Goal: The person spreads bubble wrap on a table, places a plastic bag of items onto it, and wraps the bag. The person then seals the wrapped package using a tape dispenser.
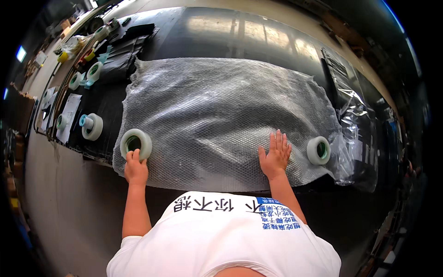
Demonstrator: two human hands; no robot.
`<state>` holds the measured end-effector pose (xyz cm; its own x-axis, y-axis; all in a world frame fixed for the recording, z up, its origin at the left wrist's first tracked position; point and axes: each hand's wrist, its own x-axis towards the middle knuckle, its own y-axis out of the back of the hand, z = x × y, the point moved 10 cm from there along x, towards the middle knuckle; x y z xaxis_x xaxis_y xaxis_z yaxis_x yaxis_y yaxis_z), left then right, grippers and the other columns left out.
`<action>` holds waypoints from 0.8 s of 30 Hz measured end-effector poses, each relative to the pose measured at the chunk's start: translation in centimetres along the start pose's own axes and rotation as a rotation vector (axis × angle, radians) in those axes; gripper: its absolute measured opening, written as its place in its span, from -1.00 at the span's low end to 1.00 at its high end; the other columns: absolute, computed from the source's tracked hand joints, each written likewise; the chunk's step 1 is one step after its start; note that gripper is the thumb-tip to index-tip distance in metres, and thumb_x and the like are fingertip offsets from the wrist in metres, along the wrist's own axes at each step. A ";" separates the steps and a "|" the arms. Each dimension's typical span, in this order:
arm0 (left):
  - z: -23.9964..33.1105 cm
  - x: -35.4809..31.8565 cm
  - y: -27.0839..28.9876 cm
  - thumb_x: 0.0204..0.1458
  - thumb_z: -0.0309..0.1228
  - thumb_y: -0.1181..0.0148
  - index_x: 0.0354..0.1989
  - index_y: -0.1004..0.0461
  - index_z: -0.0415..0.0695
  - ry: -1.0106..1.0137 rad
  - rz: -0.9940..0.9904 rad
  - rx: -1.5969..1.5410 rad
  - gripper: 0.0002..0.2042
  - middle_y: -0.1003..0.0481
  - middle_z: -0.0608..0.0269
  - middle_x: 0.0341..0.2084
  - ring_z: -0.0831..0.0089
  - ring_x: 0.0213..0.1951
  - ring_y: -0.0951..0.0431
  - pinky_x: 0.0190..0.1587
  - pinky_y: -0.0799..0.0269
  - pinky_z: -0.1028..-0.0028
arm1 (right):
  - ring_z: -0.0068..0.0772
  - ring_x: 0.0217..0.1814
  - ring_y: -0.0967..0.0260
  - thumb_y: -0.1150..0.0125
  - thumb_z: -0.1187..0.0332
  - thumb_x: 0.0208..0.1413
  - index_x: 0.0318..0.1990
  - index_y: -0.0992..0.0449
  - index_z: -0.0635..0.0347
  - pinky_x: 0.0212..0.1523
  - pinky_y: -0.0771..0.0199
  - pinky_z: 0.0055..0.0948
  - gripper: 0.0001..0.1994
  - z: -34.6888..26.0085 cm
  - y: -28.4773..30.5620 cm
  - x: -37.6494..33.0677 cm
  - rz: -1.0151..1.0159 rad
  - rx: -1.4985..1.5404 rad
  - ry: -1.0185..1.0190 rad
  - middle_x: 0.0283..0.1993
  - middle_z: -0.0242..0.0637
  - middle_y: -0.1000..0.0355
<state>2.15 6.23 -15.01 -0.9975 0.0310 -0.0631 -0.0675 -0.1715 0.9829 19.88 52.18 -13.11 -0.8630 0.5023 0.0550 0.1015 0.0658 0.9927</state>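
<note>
A large sheet of bubble wrap (221, 115) lies spread over a black table (258, 37). My left hand (135, 167) grips the near rim of a roll of clear tape (136, 143) standing on the sheet's left corner. My right hand (276, 154) lies flat, fingers spread, on the sheet's near right part. A second tape roll (319, 150) sits on the sheet just right of that hand, not touched.
More tape rolls (92, 126) and dispensers (94, 71) lie along the table's left side with papers (69, 115) and black sheets (122, 55). Clear plastic film (355, 111) is bunched at the right end. Grey floor (64, 198) lies left of me.
</note>
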 end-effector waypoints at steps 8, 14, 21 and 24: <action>4.1 0.1 2.4 0.08 -0.28 -0.19 0.34 -0.06 -0.11 0.005 -0.090 0.140 -0.33 0.08 0.07 0.37 -0.05 0.18 -0.30 0.09 -0.38 0.10 | -0.12 0.56 0.42 0.16 -0.16 0.20 0.41 0.00 0.10 0.46 0.49 -0.03 -0.26 11.6 -3.5 -9.6 -0.085 0.025 -0.441 0.52 -0.19 0.23; 21.6 -0.1 1.4 0.07 -0.29 -0.22 0.33 -0.10 -0.17 -0.791 0.187 -0.059 -0.34 -0.06 0.01 0.32 0.03 0.29 -0.14 0.17 -0.31 0.15 | -0.08 0.55 0.34 0.04 -0.10 0.17 0.37 -0.06 0.16 0.46 0.37 -0.08 -0.27 17.6 -1.5 -14.9 0.108 0.161 -0.614 0.49 -0.08 0.18; 48.7 -13.9 -1.5 0.12 -0.44 -0.15 0.29 -0.15 -0.22 -1.067 -0.824 -1.032 -0.45 -0.25 0.05 0.23 0.23 0.21 -0.32 0.18 -0.29 0.27 | 0.06 0.27 -0.18 -0.28 0.25 0.01 0.08 -0.39 0.24 0.26 -0.15 -0.07 -0.52 29.3 11.9 -24.3 0.791 0.018 -0.465 0.22 -0.03 -0.28; 59.9 -26.5 -1.8 0.20 -0.37 -0.08 0.32 -0.10 -0.20 -1.205 -1.226 -1.114 -0.46 -0.22 0.11 0.26 0.27 0.23 -0.29 0.20 -0.24 0.29 | 0.03 0.24 -0.21 -0.21 0.23 0.10 0.09 -0.38 0.27 0.25 -0.18 -0.09 -0.56 38.4 18.4 -27.2 0.886 -0.085 -0.479 0.19 -0.05 -0.29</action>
<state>29.87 64.73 -4.70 0.0522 0.9924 0.1112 -0.9985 0.0540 -0.0131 64.21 72.80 -0.47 -0.2028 0.6347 0.7456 0.5578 -0.5510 0.6207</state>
